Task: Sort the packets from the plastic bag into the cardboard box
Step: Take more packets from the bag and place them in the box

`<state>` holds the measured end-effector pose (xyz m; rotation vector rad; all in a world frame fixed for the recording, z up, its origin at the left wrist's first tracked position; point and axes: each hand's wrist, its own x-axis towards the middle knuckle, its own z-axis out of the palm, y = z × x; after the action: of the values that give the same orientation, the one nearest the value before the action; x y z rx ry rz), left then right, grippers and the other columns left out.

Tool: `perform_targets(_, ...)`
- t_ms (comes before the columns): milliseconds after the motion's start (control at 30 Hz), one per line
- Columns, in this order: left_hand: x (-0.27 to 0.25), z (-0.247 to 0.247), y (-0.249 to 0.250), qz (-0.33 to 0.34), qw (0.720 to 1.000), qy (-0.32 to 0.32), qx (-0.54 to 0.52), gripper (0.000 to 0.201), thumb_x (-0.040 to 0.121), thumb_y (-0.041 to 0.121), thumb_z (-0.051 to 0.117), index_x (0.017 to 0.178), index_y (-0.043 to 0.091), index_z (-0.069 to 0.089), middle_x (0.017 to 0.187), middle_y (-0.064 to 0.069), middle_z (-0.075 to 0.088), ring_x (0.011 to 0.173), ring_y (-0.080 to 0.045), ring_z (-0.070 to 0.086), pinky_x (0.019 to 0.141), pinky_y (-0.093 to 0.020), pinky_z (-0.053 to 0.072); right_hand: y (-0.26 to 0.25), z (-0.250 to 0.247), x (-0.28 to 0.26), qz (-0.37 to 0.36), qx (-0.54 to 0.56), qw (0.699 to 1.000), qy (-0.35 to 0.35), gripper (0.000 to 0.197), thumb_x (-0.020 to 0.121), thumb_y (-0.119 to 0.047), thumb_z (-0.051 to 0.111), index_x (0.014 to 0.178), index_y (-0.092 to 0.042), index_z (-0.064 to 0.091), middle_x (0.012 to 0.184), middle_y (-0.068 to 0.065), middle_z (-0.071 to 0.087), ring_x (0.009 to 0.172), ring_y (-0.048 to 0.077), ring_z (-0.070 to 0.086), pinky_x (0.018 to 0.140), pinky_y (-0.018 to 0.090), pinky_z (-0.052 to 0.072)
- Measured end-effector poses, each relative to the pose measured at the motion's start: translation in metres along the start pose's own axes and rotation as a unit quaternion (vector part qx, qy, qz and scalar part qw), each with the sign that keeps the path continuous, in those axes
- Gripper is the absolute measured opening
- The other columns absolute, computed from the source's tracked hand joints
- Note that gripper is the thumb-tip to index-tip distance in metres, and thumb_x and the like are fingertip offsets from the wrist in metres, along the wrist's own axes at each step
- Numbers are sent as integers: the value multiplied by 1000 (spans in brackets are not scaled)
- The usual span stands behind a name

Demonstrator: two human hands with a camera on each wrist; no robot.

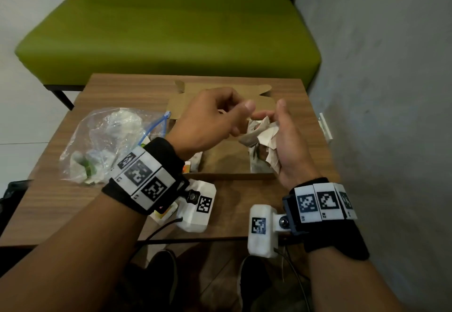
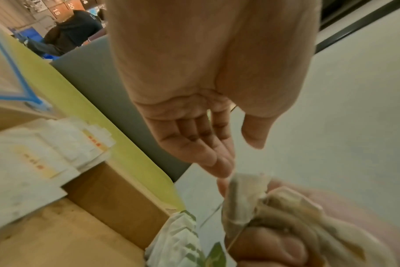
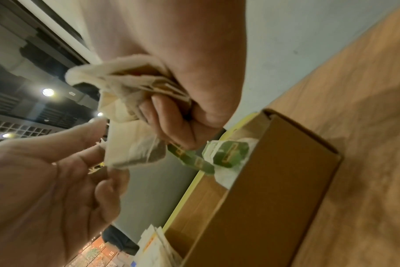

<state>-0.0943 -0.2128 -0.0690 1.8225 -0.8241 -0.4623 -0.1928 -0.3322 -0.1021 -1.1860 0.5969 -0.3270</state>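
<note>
Crowding box (image 1: 234, 175) rim, both hands (image 1: 247, 125).

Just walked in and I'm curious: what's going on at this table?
A person is sorting packets into a cardboard box. The right hand grips a bunch of tea bags above the box, and the left hand reaches for one. A plastic bag with more packets lies on the table to the left.
</note>
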Motion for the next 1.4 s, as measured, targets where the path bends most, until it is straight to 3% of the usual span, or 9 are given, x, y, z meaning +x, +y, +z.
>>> perform_targets(200,-2,-6,-15,23,997,-72,22,26,88,43,69,111,30,66,111,7,64,84,-13,68,66,-29,58,5,13,2,-8,2,1000,-21,27,105,-23,47,115,-2,62,82,15,71,62,22,69,56,32,54)
perform_targets(267,-3,-8,-15,35,998,-55,24,31,83,48,72,107,31,64,113,6,59,83,-10,68,68,-28,58,6,15,4,-18,4,1000,-5,22,103,-22,50,108,-3,60,80,13,68,68,24,68,59,33,54)
perform_targets(433,-7,-10,-21,42,995,-81,34,17,89,30,70,88,15,64,79,-5,69,70,-26,67,68,-44,58,10,22,7,-8,21,1000,19,17,101,-24,56,89,-12,60,80,12,64,76,25,63,69,38,53)
perform_targets(567,-4,-17,-26,21,999,-31,-37,12,96,18,62,85,13,61,82,-3,64,70,-19,64,60,-29,52,10,21,7,-48,-44,997,35,14,97,-15,58,85,-16,65,82,8,63,80,23,60,67,35,50)
perform_targets(767,-3,-30,-31,24,999,14,-42,18,95,13,63,91,30,62,92,2,62,87,-42,66,69,-61,56,8,7,6,-101,-134,982,86,24,82,-8,59,82,-28,72,87,5,68,75,23,61,66,42,52)
perform_targets(1033,-3,-24,-24,53,998,10,-44,5,91,17,66,95,17,68,94,-13,69,88,-39,67,73,-57,57,7,9,3,-114,-169,974,-96,40,85,-8,61,121,-23,69,113,-1,74,107,12,69,86,29,57)
perform_targets(1133,0,-24,-22,51,994,44,-91,4,89,18,66,92,19,68,94,-16,70,91,-37,68,78,-53,57,13,11,2,-88,-208,964,-138,22,92,-16,65,113,-19,73,106,4,77,103,21,71,92,42,56)
perform_targets(1267,1,-29,-19,50,987,55,-145,7,97,12,60,92,15,65,91,-11,70,86,-24,68,74,-41,56,16,14,1,-96,-258,951,-139,20,102,-17,57,93,-19,75,88,0,78,87,9,72,77,25,52)
perform_targets(1400,1,-32,-18,51,984,76,-151,7,99,10,56,95,9,62,71,14,64,61,5,55,53,-10,42,17,15,1,-115,-248,952,-136,29,104,-28,53,88,-18,76,73,-1,71,70,11,64,69,27,49)
